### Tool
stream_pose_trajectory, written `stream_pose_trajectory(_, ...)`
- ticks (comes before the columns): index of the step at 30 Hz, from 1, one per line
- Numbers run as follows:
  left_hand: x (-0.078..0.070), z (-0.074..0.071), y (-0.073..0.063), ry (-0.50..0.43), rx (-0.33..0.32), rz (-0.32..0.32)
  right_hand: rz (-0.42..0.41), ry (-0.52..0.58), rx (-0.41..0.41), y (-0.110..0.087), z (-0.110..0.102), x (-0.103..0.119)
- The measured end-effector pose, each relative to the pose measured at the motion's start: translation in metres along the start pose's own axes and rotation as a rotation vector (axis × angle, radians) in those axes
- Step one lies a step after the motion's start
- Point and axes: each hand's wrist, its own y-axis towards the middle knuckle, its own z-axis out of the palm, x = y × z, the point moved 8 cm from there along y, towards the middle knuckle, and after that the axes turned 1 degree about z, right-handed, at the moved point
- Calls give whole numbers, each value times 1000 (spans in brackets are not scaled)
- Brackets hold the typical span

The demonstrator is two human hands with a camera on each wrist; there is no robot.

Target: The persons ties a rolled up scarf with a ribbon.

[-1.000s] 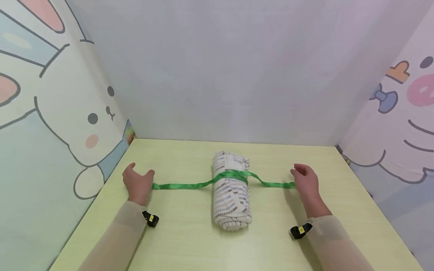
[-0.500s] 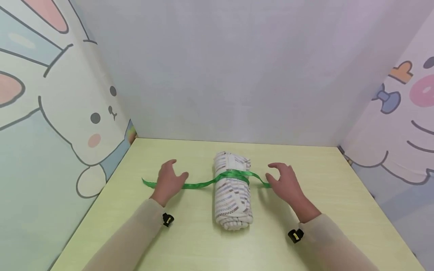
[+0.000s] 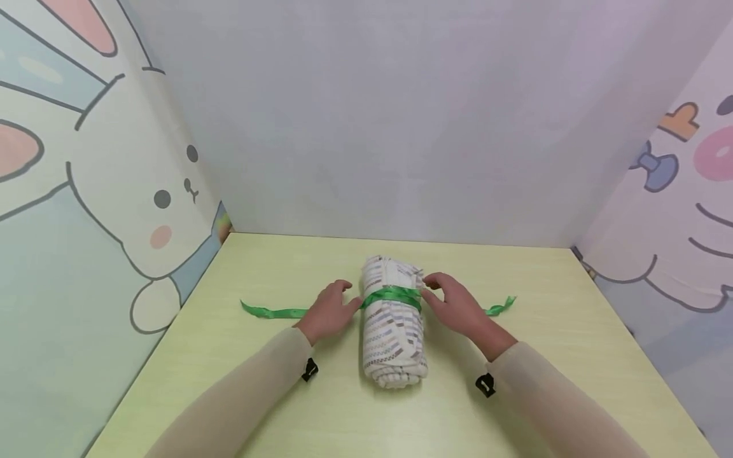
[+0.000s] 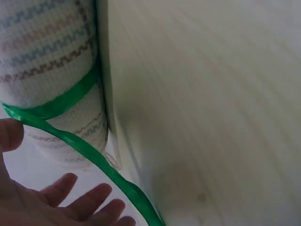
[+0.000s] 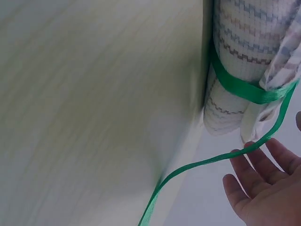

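A rolled striped towel (image 3: 392, 343) lies lengthwise on the table, with a green ribbon (image 3: 395, 294) around its middle. The ribbon's two ends stretch out to the left and right. By the towel's left side is my left hand (image 3: 329, 312), thumb and fingers apart; in the left wrist view its thumb (image 4: 10, 134) is at the ribbon (image 4: 84, 148). On the opposite side, my right hand (image 3: 455, 308) is close to the towel, its fingers spread. The right wrist view has its fingertips (image 5: 254, 147) against or just beside the ribbon (image 5: 207, 161); contact is unclear.
The pale yellow table (image 3: 366, 426) ends at a plain light curtain (image 3: 395, 127) behind. Cartoon-printed panels stand on the left (image 3: 114, 191) and right (image 3: 676, 210). A small black camera (image 3: 485, 385) sits at each wrist.
Both hands have let go of the ribbon's ends and moved inward along it to the towel's sides. The towel has stayed in place, and the ribbon ends now lie free on the table.
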Motion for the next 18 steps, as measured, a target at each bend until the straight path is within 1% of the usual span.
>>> stream_pose_trajectory(3,-2,5,5,-63,49,38,37,58,20,7,4,-3)
stream_pose_trajectory(7,-3,8,7,-100,106,84,91,120,59,12,10,-10)
stream_pose_trajectory(12,-8,10,7,-83,168,119,124,206,91,16,16,-13)
stream_pose_trajectory(15,-9,11,11,-72,202,128,130,214,113,19,18,-13)
stream_pose_trajectory(18,-10,13,14,-91,241,123,132,212,134,20,19,-12)
